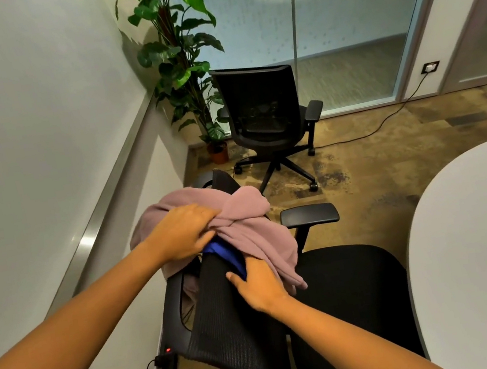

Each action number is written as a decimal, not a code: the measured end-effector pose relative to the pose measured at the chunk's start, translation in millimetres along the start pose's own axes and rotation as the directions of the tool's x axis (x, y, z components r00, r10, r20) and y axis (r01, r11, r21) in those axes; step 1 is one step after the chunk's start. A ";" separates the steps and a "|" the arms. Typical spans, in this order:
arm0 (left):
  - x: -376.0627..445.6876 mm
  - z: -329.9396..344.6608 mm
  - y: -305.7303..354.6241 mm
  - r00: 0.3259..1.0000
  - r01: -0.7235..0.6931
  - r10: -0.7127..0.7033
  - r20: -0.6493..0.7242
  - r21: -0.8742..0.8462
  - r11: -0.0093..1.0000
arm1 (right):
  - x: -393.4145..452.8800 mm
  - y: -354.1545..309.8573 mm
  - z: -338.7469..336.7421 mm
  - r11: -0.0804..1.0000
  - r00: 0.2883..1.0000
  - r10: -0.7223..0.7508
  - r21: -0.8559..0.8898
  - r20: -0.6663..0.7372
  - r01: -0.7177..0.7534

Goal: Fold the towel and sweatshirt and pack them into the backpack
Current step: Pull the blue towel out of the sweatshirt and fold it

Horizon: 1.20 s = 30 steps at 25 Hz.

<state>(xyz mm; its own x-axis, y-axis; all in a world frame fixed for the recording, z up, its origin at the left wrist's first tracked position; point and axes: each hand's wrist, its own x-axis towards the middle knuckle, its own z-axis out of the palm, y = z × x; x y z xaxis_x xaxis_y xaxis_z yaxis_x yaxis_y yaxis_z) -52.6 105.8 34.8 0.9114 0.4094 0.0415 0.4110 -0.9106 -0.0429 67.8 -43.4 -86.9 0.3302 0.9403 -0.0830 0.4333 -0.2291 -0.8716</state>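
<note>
A dusty-pink sweatshirt [252, 224] is draped over the top of the near office chair's mesh backrest [222, 316]. A bright blue cloth [224, 252], likely the towel, shows from under it. My left hand [182, 233] grips a bunch of the pink fabric on top of the backrest. My right hand [257, 282] reaches under the sweatshirt's hanging edge at the blue cloth; its fingertips are hidden, so its hold is unclear. No backpack is in view.
A white rounded table [483, 240] fills the right side. A second black office chair [266, 116] and a potted plant [182, 59] stand at the back by the glass wall. A white wall with a metal rail [104, 207] runs along the left. A cable crosses the carpet.
</note>
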 end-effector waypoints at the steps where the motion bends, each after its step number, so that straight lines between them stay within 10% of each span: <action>1: 4.0 -6.1 2.0 0.999 0.016 -0.018 -0.042 -0.051 0.999 | 0.7 -0.3 2.5 0.999 1.000 0.016 -0.035 -0.012 -0.016; 11: 33.5 -53.9 -6.1 0.823 0.277 -0.347 -0.449 -0.216 0.936 | 6.1 -27.1 -24.3 0.980 0.964 -0.159 -0.149 -0.213 0.129; 17: 69.7 -103.7 31.2 0.769 0.237 -0.311 -0.558 -0.203 0.950 | -14.6 -44.6 -78.2 0.955 0.866 -0.161 0.147 -0.474 0.258; 30: 131.1 -129.5 277.6 0.814 -0.138 -0.165 -0.557 -0.461 0.876 | -154.5 33.4 -235.3 0.924 0.310 0.180 0.268 -0.933 0.272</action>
<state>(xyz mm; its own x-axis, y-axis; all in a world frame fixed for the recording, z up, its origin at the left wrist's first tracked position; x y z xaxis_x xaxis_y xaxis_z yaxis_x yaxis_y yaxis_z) 178.3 -100.6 157.5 0.6629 0.4520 0.5969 0.2248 -0.8806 0.4171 228.6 -255.5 10.4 0.9632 0.0156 0.2685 0.2652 0.1113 -0.9578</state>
